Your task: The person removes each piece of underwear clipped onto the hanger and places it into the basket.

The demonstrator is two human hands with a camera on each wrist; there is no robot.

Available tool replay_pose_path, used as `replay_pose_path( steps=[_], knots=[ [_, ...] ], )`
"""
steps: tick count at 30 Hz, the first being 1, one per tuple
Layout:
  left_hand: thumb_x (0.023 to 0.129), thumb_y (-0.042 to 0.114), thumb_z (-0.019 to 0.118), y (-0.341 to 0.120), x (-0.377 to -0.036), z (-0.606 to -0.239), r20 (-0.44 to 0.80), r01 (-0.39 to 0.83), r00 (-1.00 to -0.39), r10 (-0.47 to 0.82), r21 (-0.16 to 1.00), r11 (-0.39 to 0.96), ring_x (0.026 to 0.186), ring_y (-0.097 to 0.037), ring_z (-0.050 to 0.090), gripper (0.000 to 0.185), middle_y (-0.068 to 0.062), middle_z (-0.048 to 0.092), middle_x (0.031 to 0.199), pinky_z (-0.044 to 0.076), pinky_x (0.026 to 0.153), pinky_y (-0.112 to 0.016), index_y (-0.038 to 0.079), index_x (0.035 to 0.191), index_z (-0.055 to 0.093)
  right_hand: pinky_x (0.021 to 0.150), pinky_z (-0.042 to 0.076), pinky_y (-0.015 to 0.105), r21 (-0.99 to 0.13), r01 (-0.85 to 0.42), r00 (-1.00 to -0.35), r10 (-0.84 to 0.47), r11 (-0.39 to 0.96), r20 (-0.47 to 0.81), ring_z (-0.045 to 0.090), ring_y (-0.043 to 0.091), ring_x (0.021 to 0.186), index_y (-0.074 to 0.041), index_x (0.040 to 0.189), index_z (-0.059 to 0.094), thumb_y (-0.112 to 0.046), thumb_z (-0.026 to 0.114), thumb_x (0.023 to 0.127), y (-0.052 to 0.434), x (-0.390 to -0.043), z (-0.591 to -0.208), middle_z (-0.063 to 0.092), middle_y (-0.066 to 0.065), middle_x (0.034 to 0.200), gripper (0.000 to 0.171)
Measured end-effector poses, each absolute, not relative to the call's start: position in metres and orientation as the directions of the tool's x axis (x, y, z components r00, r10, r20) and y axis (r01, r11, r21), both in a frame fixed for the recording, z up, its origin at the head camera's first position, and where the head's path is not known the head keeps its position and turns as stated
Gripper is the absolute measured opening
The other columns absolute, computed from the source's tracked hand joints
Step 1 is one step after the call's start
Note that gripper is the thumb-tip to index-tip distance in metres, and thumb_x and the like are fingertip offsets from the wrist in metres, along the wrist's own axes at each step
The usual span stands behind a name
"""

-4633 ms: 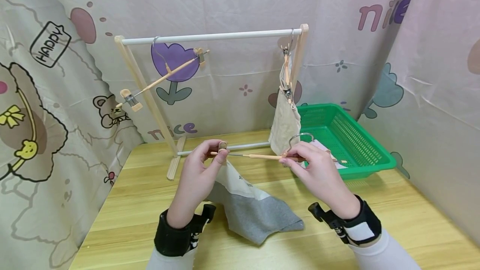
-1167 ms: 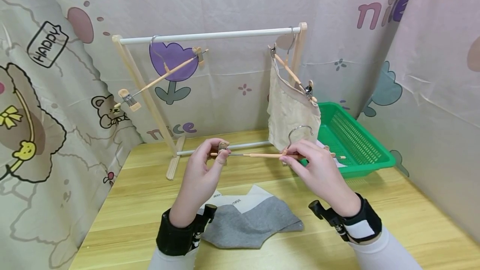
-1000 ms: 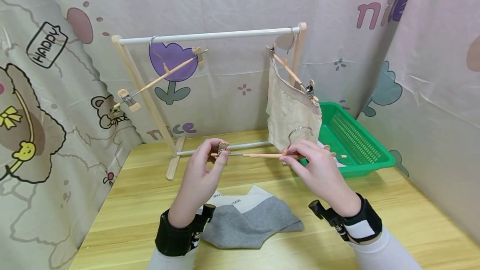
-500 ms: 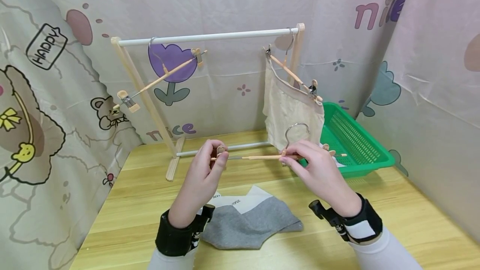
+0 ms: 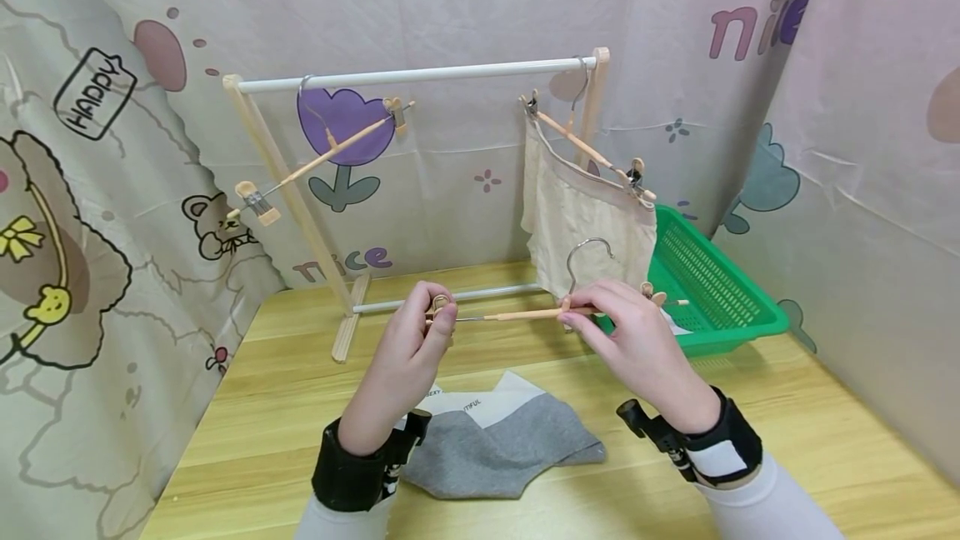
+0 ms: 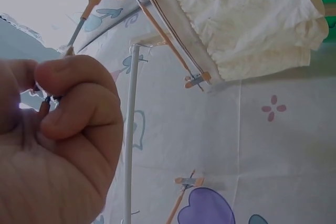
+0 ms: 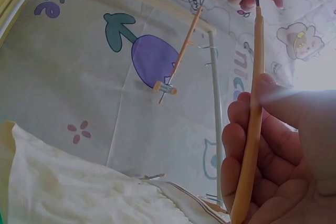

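Note:
Between the two hands, a wooden clip hanger (image 5: 525,315) is held level above the table, its metal hook upward. The left hand (image 5: 397,348) pinches the metal-and-wood clip (image 5: 440,305) at the hanger's left end; curled fingers (image 6: 84,103) hide part of it in the left wrist view. The right hand (image 5: 633,327) grips the bar beside the hook, with the thumb along the wooden rod (image 7: 255,77) in the right wrist view. Below them, a small grey garment (image 5: 495,452) with a white lettered top lies on the table. Nothing hangs from the held hanger.
A rack (image 5: 420,75) with a white top rail stands behind. From it hang a bare clip hanger (image 5: 348,140) at left and cream shorts (image 5: 588,207) clipped to a hanger at right. A green basket (image 5: 750,298) sits at right, white cloth showing inside.
The grey garment, earlier raised at its white edge by the left hand, now lies down on the table. The hanging shorts have swung round to face forward. Both hands stay nearly in place.

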State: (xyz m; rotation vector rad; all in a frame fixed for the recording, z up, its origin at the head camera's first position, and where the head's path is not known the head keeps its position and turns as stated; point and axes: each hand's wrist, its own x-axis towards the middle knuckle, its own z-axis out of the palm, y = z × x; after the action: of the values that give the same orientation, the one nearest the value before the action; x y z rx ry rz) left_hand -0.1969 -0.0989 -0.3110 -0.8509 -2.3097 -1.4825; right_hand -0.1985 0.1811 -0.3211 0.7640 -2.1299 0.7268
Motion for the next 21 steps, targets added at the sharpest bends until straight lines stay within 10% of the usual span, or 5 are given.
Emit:
replay_pose_path(
  steps=[14, 21],
  knots=[
    [0.11, 0.01, 0.047, -0.093, -0.1973, -0.3119, 0.529, 0.598, -0.794, 0.298, 0.768, 0.229, 0.058, -0.007, 0.035, 0.008, -0.003, 0.038, 0.077, 0.032, 0.054, -0.025, 0.002, 0.108, 0.047, 0.084, 0.048, 0.023, -0.251, -0.675, -0.546, -0.241, 0.694, 0.802, 0.066, 0.019, 0.093, -0.008, 0.1, 0.076, -0.004, 0.085, 0.081, 0.179, -0.1979, -0.3216, 0.072, 0.001, 0.096, 0.022],
    [0.109, 0.005, 0.045, -0.0944, -0.1985, -0.3124, 0.598, 0.639, -0.767, 0.232, 0.742, 0.201, 0.056, -0.006, 0.032, 0.006, -0.002, 0.035, 0.073, 0.03, 0.051, -0.026, -0.001, 0.107, 0.046, 0.09, 0.045, 0.029, -0.208, -0.723, -0.431, -0.195, 0.659, 0.881, 0.064, 0.028, 0.1, -0.003, 0.114, 0.073, -0.028, 0.073, 0.098, 0.1792, -0.1962, -0.3193, 0.071, 0.012, 0.106, 0.03]
  ],
)
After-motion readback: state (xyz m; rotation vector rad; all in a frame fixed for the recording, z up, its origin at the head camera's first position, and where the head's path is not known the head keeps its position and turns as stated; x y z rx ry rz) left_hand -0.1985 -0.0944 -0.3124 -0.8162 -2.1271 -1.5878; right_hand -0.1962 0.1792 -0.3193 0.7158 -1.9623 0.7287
